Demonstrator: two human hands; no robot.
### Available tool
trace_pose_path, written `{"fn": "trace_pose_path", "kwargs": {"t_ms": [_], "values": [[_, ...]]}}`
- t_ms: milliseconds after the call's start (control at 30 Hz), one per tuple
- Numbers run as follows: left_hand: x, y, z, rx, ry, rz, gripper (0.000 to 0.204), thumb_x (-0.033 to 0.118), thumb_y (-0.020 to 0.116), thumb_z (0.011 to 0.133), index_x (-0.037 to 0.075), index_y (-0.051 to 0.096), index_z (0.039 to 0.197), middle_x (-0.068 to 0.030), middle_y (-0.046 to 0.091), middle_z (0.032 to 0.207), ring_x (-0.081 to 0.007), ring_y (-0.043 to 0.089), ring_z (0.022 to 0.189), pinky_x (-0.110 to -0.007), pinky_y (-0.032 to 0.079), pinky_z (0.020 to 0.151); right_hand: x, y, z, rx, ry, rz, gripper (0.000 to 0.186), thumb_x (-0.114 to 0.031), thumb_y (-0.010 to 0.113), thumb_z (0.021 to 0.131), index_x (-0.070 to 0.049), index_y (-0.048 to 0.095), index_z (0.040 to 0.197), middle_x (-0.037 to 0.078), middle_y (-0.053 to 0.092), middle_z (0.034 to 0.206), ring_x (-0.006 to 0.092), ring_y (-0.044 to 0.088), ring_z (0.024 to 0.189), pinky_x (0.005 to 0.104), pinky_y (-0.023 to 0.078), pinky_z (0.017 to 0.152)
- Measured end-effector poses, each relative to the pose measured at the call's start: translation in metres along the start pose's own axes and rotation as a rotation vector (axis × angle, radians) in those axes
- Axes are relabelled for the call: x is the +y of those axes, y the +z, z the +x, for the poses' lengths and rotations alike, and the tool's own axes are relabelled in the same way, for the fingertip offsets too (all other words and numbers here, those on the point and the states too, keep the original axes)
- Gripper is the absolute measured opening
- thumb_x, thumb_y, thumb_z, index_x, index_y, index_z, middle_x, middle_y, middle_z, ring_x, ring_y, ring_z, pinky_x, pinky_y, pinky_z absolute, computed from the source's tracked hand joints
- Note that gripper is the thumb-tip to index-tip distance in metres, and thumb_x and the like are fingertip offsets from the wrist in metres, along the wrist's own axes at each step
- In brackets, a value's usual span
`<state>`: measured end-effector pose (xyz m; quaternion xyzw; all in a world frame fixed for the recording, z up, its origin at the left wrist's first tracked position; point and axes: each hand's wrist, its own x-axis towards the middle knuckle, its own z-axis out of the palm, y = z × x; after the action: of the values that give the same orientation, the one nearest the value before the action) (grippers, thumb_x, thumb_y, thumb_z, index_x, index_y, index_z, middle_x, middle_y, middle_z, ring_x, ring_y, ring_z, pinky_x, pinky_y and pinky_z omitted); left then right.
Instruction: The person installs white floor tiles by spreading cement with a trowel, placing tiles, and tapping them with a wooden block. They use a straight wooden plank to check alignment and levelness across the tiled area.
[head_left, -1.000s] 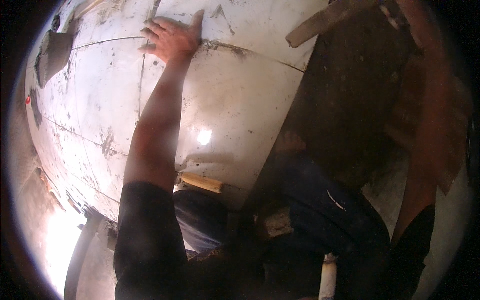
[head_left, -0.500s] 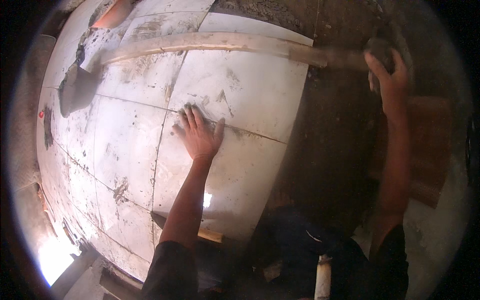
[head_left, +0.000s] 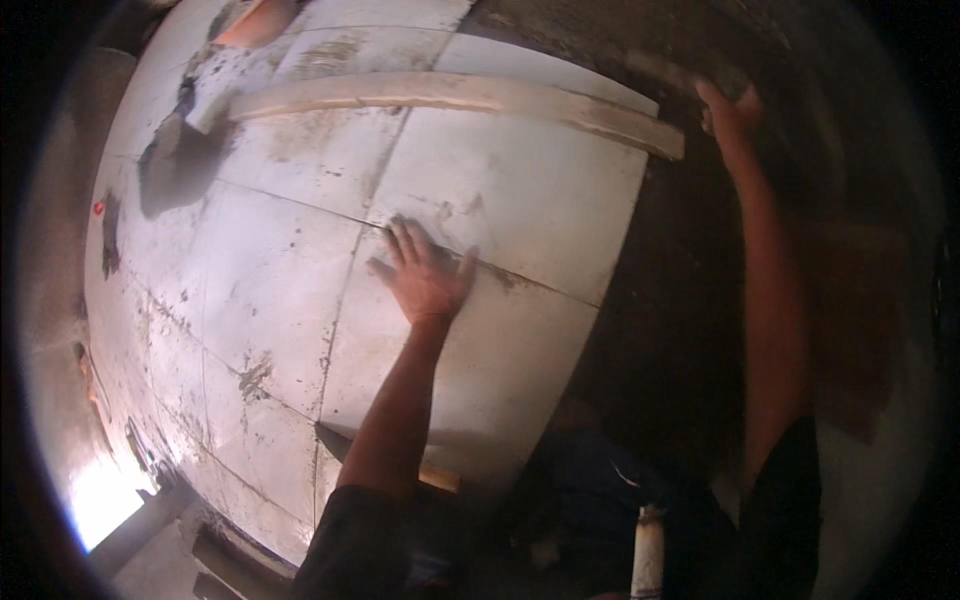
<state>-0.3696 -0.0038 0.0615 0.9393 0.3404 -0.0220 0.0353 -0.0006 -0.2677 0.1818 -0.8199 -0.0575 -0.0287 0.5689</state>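
Note:
My left hand (head_left: 428, 278) lies flat with fingers spread on a large white floor tile (head_left: 520, 340), its fingertips by the joint with the tile beyond. At the far right, my right hand (head_left: 734, 112) is closed around a blurred, stick-like tool (head_left: 655, 68) that points left over dark, bare ground; its exact kind is smeared by motion. A long pale wooden batten (head_left: 450, 92) rests across the tiles beyond my left hand, its right end sticking out past the tile edge. Under my left forearm a trowel-like tool with a wooden handle (head_left: 440, 477) shows in part.
Several dirt-smeared white tiles (head_left: 270, 270) cover the left. A heap of grey mortar (head_left: 180, 165) and an orange bowl-like thing (head_left: 258, 24) stand on them at the far left. Dark ground (head_left: 670, 290) borders the tiles on the right, with a reddish-brown slab (head_left: 850, 320) beyond.
My right hand has moved left and a little farther away with the tool. The left hand stays flat on the tile, while the whole view has shifted slightly.

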Motion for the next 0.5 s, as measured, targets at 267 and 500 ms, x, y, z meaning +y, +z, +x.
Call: {"fn": "trace_pose_path", "kwargs": {"t_ms": [267, 500], "values": [[0.003, -0.003, 0.002, 0.013, -0.045, -0.021, 0.096, 0.068, 0.043, 0.092, -0.004, 0.028, 0.153, -0.0169, 0.018, 0.165, -0.0320, 0.007, 0.154, -0.067, 0.000, 0.117, -0.016, 0.023, -0.008, 0.004, 0.025, 0.049, 0.042, -0.021, 0.082, 0.079, -0.003, 0.060, 0.111, 0.003, 0.065, 0.092, 0.0109, 0.059, 0.064, 0.0263, 0.050, 0.054], [0.001, -0.005, 0.001, -0.014, -0.047, -0.056, 0.096, 0.068, 0.046, 0.091, -0.004, 0.029, 0.152, -0.0176, 0.018, 0.165, -0.0327, 0.007, 0.154, -0.069, -0.001, 0.116, -0.023, 0.085, -0.027, -0.033, 0.022, 0.121, 0.037, -0.020, 0.081, 0.082, -0.003, 0.063, 0.108, 0.004, 0.066, 0.091, 0.0126, 0.061, 0.070, 0.0278, 0.049, 0.060]]}}
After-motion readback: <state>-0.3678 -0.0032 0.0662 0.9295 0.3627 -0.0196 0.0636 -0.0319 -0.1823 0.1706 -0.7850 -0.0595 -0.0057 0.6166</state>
